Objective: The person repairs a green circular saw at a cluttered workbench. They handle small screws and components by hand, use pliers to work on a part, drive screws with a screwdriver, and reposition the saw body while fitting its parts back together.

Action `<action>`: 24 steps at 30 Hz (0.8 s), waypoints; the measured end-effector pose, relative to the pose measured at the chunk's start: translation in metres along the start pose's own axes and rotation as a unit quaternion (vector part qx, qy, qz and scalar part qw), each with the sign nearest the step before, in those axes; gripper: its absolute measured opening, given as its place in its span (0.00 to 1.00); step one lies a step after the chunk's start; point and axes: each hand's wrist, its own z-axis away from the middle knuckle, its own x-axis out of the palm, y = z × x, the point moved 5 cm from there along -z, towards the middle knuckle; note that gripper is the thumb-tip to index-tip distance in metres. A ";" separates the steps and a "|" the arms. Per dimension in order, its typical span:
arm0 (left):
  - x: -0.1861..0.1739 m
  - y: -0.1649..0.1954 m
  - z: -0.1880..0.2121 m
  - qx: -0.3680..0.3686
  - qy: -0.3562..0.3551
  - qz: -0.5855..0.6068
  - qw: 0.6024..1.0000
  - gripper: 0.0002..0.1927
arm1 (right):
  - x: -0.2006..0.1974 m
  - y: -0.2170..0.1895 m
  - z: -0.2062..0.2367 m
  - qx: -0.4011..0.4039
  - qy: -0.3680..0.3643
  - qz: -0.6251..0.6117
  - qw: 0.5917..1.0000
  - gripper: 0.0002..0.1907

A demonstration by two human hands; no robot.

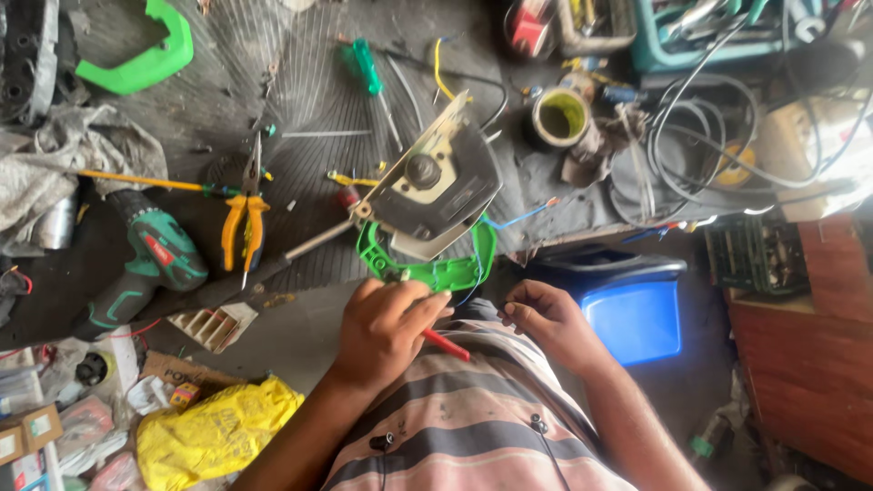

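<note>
The left hand [386, 329] has its fingers curled tight around a red-handled tool [446, 345], pressing against the green casing [427, 270] at the counter [300, 191] edge just above the person's lap. The right hand [543, 320] sits just beside it, fingers loosely curled on a thin blue wire [479, 273]; orange pliers [244, 227] lie well apart to the left.

Soft daylight falls evenly over the cluttered bench, brightest at the upper right, where pale glare washes things out. Shadows stay faint. Edges bend slightly, and the corners look soft.
</note>
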 end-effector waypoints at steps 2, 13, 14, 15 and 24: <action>-0.001 0.005 -0.007 -0.037 -0.013 0.005 0.999 0.10 | -0.007 -0.001 -0.006 0.001 0.004 -0.014 1.000 0.10; 0.005 0.014 -0.026 -0.113 -0.005 -0.010 0.994 0.08 | -0.064 -0.060 -0.039 -0.126 0.172 0.386 0.897 0.14; 0.006 0.015 -0.026 -0.116 0.002 -0.017 0.993 0.07 | -0.067 -0.064 -0.044 -0.129 0.172 0.421 0.881 0.17; 0.008 0.016 -0.026 -0.119 0.008 -0.024 0.993 0.07 | -0.068 -0.069 -0.050 -0.162 0.166 0.458 0.858 0.17; 0.017 0.029 -0.039 -0.162 0.069 -0.055 0.983 0.11 | -0.070 -0.106 -0.084 -0.379 0.101 0.539 0.745 0.26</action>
